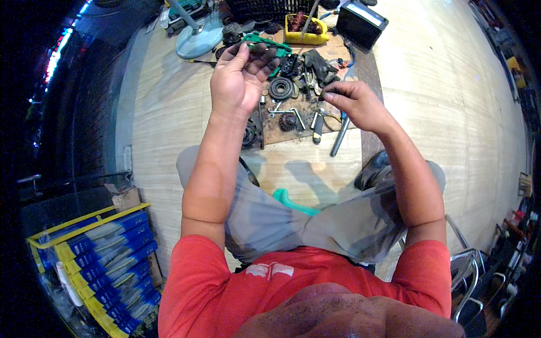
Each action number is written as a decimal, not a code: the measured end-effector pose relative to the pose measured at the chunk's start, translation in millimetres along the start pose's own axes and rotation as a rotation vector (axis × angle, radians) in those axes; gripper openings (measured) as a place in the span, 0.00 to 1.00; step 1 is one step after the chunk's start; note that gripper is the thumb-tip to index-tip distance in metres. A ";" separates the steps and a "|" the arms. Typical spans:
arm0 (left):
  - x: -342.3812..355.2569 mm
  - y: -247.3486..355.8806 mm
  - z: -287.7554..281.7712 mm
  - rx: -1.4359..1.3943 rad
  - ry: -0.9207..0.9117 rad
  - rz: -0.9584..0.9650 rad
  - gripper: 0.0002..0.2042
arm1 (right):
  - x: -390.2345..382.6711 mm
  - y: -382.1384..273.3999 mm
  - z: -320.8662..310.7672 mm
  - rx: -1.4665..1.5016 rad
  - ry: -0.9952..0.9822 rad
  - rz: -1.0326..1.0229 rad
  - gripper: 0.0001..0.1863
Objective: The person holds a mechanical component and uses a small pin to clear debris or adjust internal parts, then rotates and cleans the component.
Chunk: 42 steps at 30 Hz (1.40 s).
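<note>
My left hand (246, 73) is raised palm up over the far left of a cardboard sheet (273, 134), its blackened fingers loosely bent and apart. My right hand (355, 102) hovers at the sheet's right side, thumb and index finger pinched together; whatever sits between the tips is too small to make out. Below and between the hands lie a dark round ring-shaped part (280, 88), a toothed gear-like part (288, 121) and a bent metal wrench (298, 115). Pliers (332, 116), a black-handled tool (318, 134) and a metal bar (340, 138) are nearest my right hand.
Farther off stand a yellow tub (307, 36) of reddish-brown parts, a black box-shaped battery (362, 25), a black crate (265, 8) and a round pale-blue stand base (199, 40). A dark glove (321, 66) lies beyond my right hand. Blue-and-yellow packages (110, 262) fill a rack at left.
</note>
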<state>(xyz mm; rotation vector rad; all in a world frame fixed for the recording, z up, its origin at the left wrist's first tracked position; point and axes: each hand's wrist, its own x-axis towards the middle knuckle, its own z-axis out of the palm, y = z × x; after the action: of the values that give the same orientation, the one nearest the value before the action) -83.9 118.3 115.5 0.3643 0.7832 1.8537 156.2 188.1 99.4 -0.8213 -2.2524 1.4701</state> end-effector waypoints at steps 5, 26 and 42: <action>0.4 1.0 0.9 -0.010 0.037 0.004 0.05 | 3.1 -9.4 3.9 -0.185 0.103 -0.074 0.10; -12.5 -52.7 3.0 -0.148 -0.132 -0.176 0.08 | 9.7 -4.7 41.8 -0.054 0.194 -0.098 0.13; -15.9 -40.7 3.8 -0.162 -0.346 -0.137 0.07 | 3.6 -11.6 32.2 0.616 -0.001 0.145 0.12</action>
<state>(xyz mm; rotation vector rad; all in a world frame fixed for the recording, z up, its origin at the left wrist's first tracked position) -46.5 115.1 92.9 0.4986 0.4087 1.6536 132.1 163.6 96.5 -0.7803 -1.5999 2.0657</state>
